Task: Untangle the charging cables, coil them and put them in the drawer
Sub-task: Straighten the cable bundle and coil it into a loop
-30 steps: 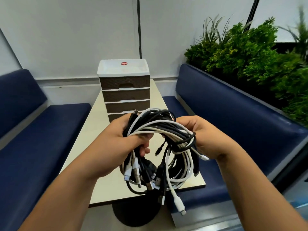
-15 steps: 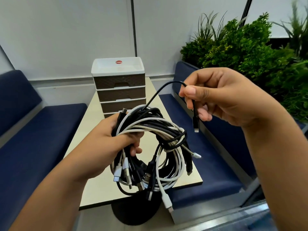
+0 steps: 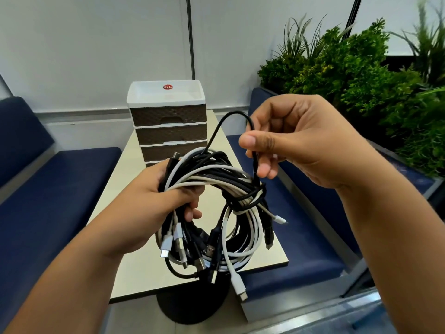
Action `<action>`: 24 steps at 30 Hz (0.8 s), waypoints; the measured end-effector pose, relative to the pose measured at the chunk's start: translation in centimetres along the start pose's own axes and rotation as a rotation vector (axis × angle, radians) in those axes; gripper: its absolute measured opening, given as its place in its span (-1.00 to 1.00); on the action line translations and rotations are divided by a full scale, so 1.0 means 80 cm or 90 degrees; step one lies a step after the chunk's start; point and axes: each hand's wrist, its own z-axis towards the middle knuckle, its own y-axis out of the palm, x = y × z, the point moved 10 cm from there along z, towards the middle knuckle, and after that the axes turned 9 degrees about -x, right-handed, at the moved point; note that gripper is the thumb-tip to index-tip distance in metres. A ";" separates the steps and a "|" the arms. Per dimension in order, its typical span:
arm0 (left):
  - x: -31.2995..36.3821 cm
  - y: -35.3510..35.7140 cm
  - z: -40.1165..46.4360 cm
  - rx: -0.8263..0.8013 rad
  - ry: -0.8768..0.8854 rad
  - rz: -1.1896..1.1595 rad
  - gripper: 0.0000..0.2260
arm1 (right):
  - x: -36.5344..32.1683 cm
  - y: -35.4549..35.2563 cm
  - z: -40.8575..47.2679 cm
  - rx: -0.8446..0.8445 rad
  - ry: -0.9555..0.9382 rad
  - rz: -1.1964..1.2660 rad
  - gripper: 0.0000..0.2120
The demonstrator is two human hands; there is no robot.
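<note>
Head view: beige rectangular table (image 3: 144,268) runs toward twelve o'clock, where a brown four-drawer plastic organiser with a white top (image 3: 168,121) stands, drawers closed. Above the table's near end hangs a tangled coil of black and white charging cables (image 3: 216,213), plugs dangling at six o'clock. Left hand (image 3: 144,208) grips the coil's nine o'clock side, fingers wrapped round. Right hand (image 3: 301,141) pinches one black cable loop (image 3: 231,121) rising at one o'clock.
</note>
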 end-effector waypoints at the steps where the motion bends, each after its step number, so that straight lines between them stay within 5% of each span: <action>1: -0.001 -0.001 0.001 0.000 -0.002 -0.003 -0.88 | 0.001 0.000 0.000 -0.001 0.002 -0.013 -0.73; 8: -0.003 -0.002 0.003 0.002 0.001 0.000 -0.95 | 0.014 0.002 0.004 -0.031 0.075 -0.115 -0.56; 13: -0.004 -0.002 0.003 0.012 0.007 0.013 -0.93 | 0.025 0.007 0.006 -0.072 0.149 -0.146 -0.76; 20: -0.011 -0.007 0.002 0.042 0.000 -0.027 -0.90 | 0.020 -0.010 0.002 0.015 0.145 -0.297 -0.71; 24: -0.013 -0.004 0.001 0.035 -0.003 -0.039 -0.88 | 0.028 0.004 -0.003 -0.025 0.152 -0.314 -0.69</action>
